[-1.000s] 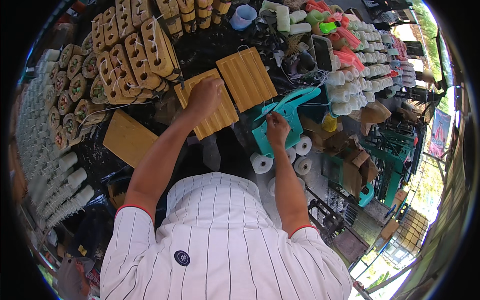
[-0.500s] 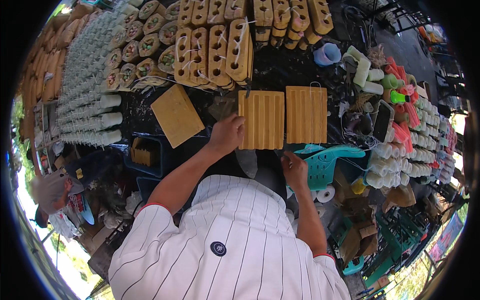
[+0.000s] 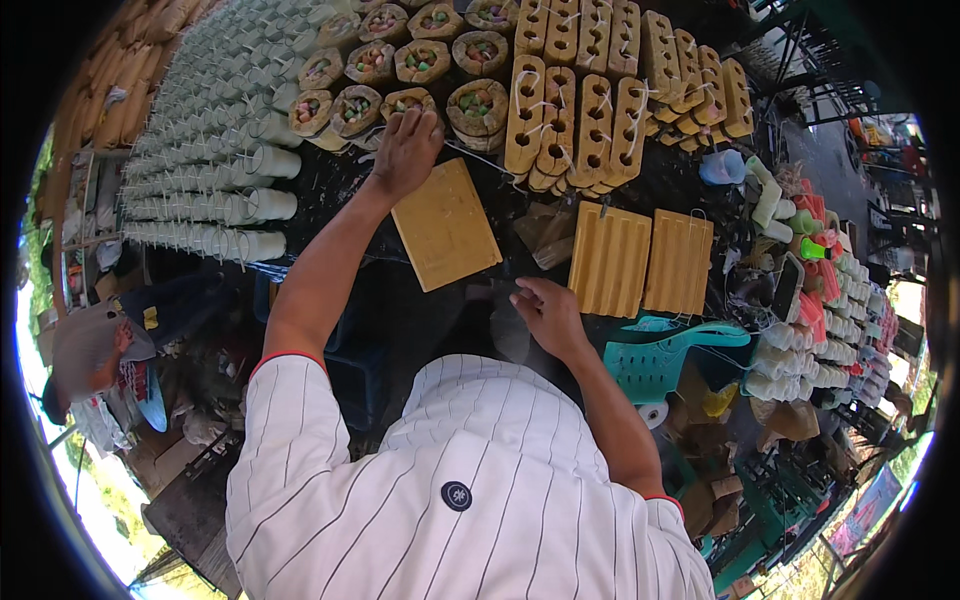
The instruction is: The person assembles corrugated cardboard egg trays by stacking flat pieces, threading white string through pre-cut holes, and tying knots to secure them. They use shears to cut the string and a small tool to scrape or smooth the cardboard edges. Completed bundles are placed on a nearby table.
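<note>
left hand (image 3: 405, 150) now off ridged boards (image 3: 640, 262), at plain board (image 3: 445, 225)

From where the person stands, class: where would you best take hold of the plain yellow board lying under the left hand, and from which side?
Take the plain yellow board by its near long edge, coming from the person's side. It lies flat and tilted, and the left hand rests at its far corner. The near edge juts clear over dark ground, while round baskets crowd the far end. A thin flat slab probably suits a pinch across its thickness.

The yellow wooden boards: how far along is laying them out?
Done: two ribbed yellow wooden boards lie side by side. In hand: the left hand reaches by the far corner of the askew smooth yellow board; the right hand hovers empty. Left: aligning it.
</note>
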Demonstrator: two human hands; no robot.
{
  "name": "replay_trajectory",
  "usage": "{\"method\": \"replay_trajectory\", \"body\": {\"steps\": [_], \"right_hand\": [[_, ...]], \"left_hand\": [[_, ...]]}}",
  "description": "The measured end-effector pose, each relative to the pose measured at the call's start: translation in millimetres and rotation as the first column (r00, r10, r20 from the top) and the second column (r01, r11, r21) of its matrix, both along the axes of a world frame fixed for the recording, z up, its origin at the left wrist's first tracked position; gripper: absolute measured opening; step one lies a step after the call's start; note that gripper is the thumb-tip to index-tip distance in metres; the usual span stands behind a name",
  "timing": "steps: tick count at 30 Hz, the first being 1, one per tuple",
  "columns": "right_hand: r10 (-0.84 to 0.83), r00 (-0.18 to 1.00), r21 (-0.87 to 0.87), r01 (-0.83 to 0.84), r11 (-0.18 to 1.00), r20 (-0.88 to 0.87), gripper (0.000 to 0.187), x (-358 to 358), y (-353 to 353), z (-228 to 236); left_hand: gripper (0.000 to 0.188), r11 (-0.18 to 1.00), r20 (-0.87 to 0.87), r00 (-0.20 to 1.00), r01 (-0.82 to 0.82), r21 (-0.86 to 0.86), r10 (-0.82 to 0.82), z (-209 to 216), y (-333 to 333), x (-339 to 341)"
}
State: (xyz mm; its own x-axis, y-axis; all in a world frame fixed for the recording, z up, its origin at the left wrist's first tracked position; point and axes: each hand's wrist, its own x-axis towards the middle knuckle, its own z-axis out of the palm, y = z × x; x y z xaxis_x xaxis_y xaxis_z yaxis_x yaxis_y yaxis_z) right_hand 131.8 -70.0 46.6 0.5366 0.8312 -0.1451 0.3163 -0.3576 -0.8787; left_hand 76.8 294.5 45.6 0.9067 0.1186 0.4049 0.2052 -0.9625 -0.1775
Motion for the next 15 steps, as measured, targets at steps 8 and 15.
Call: {"method": "replay_trajectory", "body": {"steps": [8, 15], "right_hand": [[-0.358, 0.744, 0.422, 0.113, 0.900, 0.565, 0.057, 7, 108, 98], [0.063, 0.866, 0.439, 0.188, 0.879, -0.497, 0.023, 37, 80, 135]], "left_hand": [[0.012, 0.841, -0.189, 0.922, 0.205, -0.501, -0.337, 141, -40, -7], [0.012, 0.267, -0.003, 0.873, 0.145, -0.953, -0.487, 224, -52, 27]]}}
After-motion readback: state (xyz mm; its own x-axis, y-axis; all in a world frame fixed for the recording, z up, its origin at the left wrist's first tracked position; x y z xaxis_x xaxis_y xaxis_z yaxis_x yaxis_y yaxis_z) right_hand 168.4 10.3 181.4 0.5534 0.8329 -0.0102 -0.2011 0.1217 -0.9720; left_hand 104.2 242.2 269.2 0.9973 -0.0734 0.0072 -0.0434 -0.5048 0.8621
